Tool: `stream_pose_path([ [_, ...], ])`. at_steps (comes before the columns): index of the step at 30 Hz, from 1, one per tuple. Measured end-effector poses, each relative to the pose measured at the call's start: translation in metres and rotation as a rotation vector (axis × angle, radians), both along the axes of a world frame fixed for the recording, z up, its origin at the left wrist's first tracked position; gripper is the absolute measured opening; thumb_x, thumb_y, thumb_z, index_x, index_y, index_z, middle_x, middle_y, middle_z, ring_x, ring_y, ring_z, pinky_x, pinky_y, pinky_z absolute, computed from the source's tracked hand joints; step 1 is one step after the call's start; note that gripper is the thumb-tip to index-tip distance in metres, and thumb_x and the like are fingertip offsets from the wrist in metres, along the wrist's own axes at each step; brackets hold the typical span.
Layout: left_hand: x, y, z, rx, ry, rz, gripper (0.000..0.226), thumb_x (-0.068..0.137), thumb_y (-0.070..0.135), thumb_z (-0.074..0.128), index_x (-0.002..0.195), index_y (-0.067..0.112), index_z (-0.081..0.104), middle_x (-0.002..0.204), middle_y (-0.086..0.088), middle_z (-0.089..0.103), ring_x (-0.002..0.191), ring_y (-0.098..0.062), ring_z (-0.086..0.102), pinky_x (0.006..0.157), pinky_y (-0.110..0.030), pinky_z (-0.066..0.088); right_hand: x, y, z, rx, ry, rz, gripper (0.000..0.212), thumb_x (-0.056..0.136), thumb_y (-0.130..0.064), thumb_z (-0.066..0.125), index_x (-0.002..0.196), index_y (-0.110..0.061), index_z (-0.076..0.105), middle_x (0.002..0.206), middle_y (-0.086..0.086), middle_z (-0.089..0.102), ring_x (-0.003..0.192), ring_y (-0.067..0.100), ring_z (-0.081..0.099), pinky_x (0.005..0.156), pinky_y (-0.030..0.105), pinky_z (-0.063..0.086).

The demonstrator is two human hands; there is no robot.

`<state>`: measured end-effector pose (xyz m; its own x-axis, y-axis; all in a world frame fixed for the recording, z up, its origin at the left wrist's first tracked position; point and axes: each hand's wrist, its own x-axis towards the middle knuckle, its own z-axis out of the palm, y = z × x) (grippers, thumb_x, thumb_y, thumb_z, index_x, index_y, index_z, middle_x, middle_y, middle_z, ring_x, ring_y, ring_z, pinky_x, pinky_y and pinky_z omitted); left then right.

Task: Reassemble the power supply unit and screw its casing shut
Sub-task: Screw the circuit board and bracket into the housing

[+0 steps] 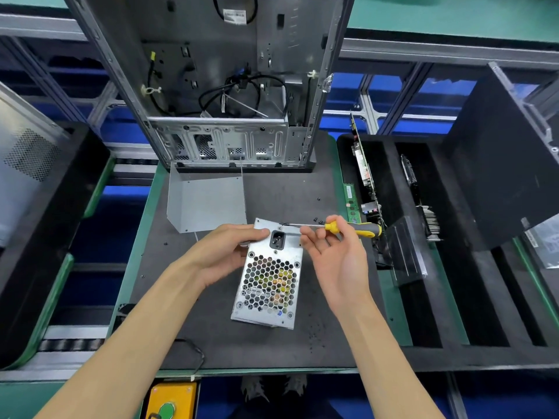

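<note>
**Screwdriver on the top edge of the power supply**

The power supply unit (267,276) stands on the dark mat (211,343) at the centre of the view, honeycomb grille facing up at the camera. The left hand (230,252) comes in from 9 o'clock, fingers curled round the casing's upper left corner, thumb lying beside the power socket (277,239). The right hand (332,252), at 3 o'clock, pinches the yellow-and-grey screwdriver (348,227) between thumb and fingertips, palm turned up; the shaft runs level toward 9 o'clock and its tip meets the casing's top edge, seemingly on a small dark screw, though that is too small to be sure. A few loose screws (318,220) lie on the mat just beyond the shaft, and a bent metal cover (208,201) lies at 11 o'clock. To do this well: hold the unit hard against the mat, keep the driver square in line with the screw, press inward while turning, and start slowly so the thread catches clean.
</note>
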<state>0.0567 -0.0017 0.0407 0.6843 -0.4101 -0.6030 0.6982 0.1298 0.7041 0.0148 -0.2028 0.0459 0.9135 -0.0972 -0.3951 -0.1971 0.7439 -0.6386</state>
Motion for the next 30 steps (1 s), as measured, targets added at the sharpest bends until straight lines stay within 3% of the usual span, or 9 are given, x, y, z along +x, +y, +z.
stream_pose_path([
  [2,-0.001,0.002,-0.001,-0.019,0.016,0.001,0.031,0.084,0.017,0.070,0.110,0.001,0.077,0.120,-0.022,0.071,0.107,-0.030,0.071,0.090,-0.037,0.060,0.003,-0.002,0.003,-0.098,-0.039,-0.002,0.019,0.107,-0.018,0.049,0.092,-0.011,0.058,0.066,0.004,0.050,0.080,0.031,0.073,0.075,0.034,0.061],
  [7,-0.002,0.003,-0.005,-0.048,0.051,0.038,0.037,0.085,0.015,0.067,0.118,-0.002,0.072,0.122,-0.022,0.070,0.114,-0.033,0.068,0.099,-0.040,0.056,0.015,-0.005,0.014,-0.571,-0.264,0.053,0.012,0.100,-0.020,0.050,0.092,-0.012,0.055,0.063,-0.001,0.049,0.067,0.029,0.070,0.069,0.030,0.057],
  [12,-0.001,0.000,-0.005,-0.055,0.044,0.040,0.031,0.084,0.014,0.067,0.109,-0.001,0.076,0.119,-0.022,0.072,0.108,-0.031,0.070,0.099,-0.040,0.055,0.019,0.001,0.022,-0.876,-0.416,0.159,0.013,0.101,-0.034,0.052,0.096,-0.023,0.057,0.064,-0.009,0.062,0.069,0.025,0.071,0.074,0.031,0.054],
  [16,-0.001,0.000,-0.006,-0.042,0.029,0.034,0.025,0.091,0.012,0.064,0.110,0.000,0.076,0.118,-0.021,0.072,0.114,-0.034,0.069,0.100,-0.041,0.055,0.022,0.006,0.028,-0.965,-0.452,0.188,0.013,0.099,-0.043,0.052,0.095,-0.031,0.057,0.066,-0.011,0.065,0.068,0.025,0.070,0.076,0.048,0.056],
  [23,-0.001,0.000,-0.007,-0.031,0.032,0.051,0.027,0.093,0.010,0.063,0.116,-0.002,0.072,0.120,-0.023,0.071,0.121,-0.039,0.063,0.107,-0.046,0.050,0.028,0.012,0.035,-1.064,-0.471,0.191,0.011,0.097,-0.048,0.053,0.088,-0.052,0.057,0.066,-0.011,0.065,0.068,0.022,0.070,0.071,0.041,0.057],
  [27,-0.001,0.000,-0.007,-0.015,0.030,0.059,0.026,0.094,0.010,0.064,0.115,-0.002,0.073,0.120,-0.023,0.071,0.122,-0.041,0.061,0.110,-0.049,0.047,0.029,0.015,0.034,-1.094,-0.466,0.194,0.010,0.097,-0.049,0.053,0.088,-0.052,0.057,0.065,-0.009,0.065,0.066,0.021,0.069,0.069,0.048,0.057],
  [30,-0.001,0.000,-0.007,-0.022,0.027,0.058,0.026,0.094,0.010,0.063,0.114,-0.002,0.073,0.119,-0.023,0.071,0.121,-0.040,0.062,0.107,-0.046,0.049,0.030,0.015,0.033,-1.126,-0.457,0.204,0.010,0.096,-0.049,0.053,0.088,-0.049,0.058,0.065,-0.005,0.065,0.065,0.020,0.068,0.067,0.043,0.056],
])
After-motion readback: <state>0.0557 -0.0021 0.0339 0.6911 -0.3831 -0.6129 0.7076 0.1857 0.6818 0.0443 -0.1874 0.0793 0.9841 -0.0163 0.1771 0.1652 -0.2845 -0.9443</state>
